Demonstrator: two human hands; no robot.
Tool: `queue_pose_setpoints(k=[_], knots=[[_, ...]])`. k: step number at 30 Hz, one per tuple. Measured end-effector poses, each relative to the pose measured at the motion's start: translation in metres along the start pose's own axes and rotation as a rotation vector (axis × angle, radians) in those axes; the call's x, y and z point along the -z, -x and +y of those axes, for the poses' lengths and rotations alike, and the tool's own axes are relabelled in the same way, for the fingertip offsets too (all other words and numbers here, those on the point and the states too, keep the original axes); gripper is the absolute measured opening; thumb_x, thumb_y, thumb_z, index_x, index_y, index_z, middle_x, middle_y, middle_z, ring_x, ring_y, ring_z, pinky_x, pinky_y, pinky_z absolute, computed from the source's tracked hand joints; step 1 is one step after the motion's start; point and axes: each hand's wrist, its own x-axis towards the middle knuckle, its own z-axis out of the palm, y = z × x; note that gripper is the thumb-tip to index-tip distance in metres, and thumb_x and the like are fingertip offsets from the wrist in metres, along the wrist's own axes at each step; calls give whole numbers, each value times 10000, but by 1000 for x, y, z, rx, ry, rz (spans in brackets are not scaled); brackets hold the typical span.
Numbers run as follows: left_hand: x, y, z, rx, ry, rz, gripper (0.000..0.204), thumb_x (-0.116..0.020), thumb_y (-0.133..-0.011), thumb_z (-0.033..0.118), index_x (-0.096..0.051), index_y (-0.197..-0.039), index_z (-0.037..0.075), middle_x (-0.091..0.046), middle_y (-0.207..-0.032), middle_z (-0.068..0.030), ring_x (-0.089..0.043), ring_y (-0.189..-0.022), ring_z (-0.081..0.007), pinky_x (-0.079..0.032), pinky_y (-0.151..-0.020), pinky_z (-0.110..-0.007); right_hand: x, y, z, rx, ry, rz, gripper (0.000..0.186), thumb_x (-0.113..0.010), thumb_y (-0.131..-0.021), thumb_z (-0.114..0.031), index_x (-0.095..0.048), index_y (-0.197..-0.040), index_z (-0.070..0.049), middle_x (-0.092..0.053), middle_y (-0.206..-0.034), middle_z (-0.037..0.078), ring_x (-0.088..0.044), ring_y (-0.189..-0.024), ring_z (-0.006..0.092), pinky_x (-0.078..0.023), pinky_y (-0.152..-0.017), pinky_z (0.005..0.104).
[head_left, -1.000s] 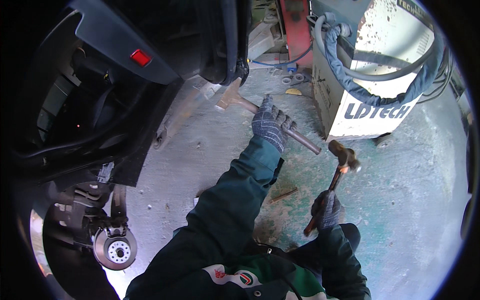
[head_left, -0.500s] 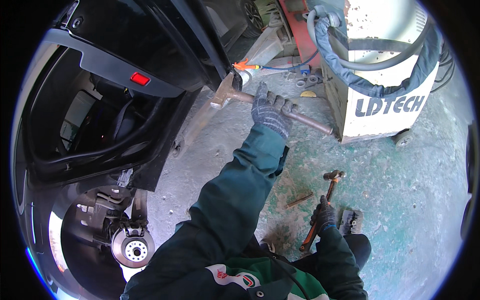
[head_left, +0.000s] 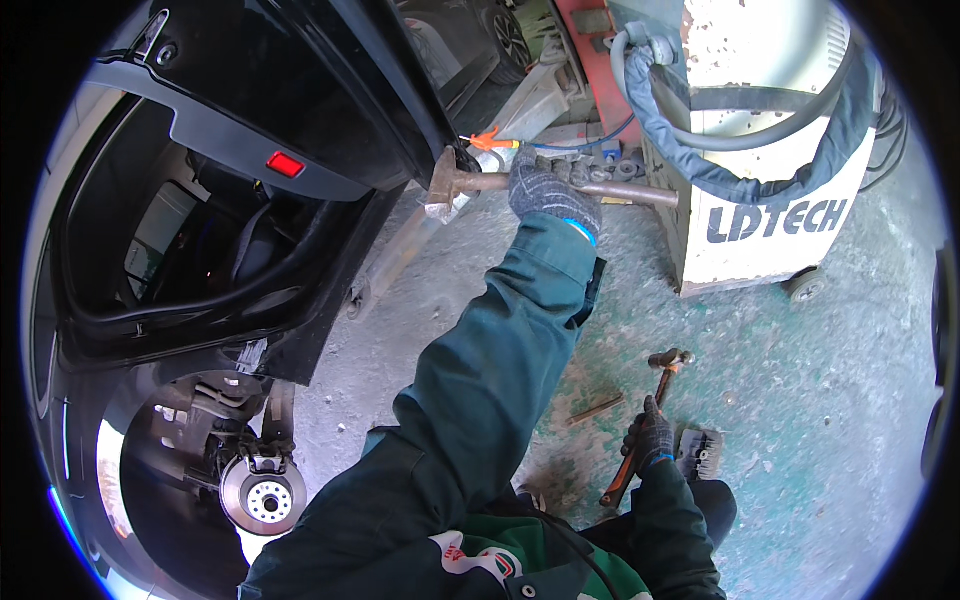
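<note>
Close in at the person's knee, the right hand [head_left: 652, 437], in a dark grey glove, has its fingers curled snugly around the handle of a small hammer [head_left: 619, 482], whose head points away from the body. Just beside that hand sits a grey ridged object [head_left: 700, 455]; I can't make out what it is. A thin brown rod [head_left: 596, 410] lies on the floor near the small hammer's head.

Over to the left, a bare brake disc [head_left: 270, 490] shows in the wheel arch of a black car.

Further out, at the end of a stretched green sleeve [head_left: 500, 340], the gloved left hand [head_left: 553, 190] has its fingers wrapped around the handle of a large hammer [head_left: 635, 192], held nearly level. Its head stands at the edge of a black car panel [head_left: 330, 110]; whether they touch, I can't tell.

An orange clamp [head_left: 487, 139] is just past it. To the right stands a white cabinet [head_left: 755, 260] draped with a hose [head_left: 690, 165], and beyond the clamp is another car's wheel [head_left: 507, 42].
</note>
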Motion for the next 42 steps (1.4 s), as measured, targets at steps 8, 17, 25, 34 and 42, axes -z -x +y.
queue_pose_setpoints(k=[8,17,25,34,42], knots=[[0,-11,-2,-13,-2,64,244,-487,-1019,356,-562,-932,141,-529,-749,7,-511,-651,-165,-490,-741,-336,10,-10,-3,-3,-35,6,443,-649,-921,-543,-462,-783,-165,-406,-544,4,-421,-411,201,-352,-397,391],[-2,-10,-6,-53,30,126,331,-593,-968,374,-569,-1186,127,-591,-1061,-50,-565,-919,-218,-509,-854,-416,12,0,-2,55,114,-9,472,-654,-924,-551,-468,-756,-151,-412,-507,22,-416,-366,215,-348,-368,409],[10,14,12,186,-23,84,261,-557,-955,437,-544,-1043,191,-515,-909,-20,-492,-806,-235,-412,-810,-479,25,29,-14,392,243,-48,455,-601,-980,-499,-472,-756,-124,-420,-486,23,-438,-343,190,-356,-331,365],[8,20,15,151,-43,105,215,-521,-985,363,-540,-1055,160,-394,-722,2,-384,-592,-209,-387,-627,-470,47,79,-29,836,262,-154,515,-559,-968,-576,-530,-788,-95,-493,-543,11,-465,-380,139,-371,-361,294],[20,21,13,139,5,31,244,-580,-975,315,-599,-1182,187,-615,-1038,-3,-567,-883,-203,-457,-804,-418,-85,236,-122,1808,1273,-198,320,-631,-910,-346,-589,-837,-38,-562,-690,152,-585,-597,373,-475,-538,443]])
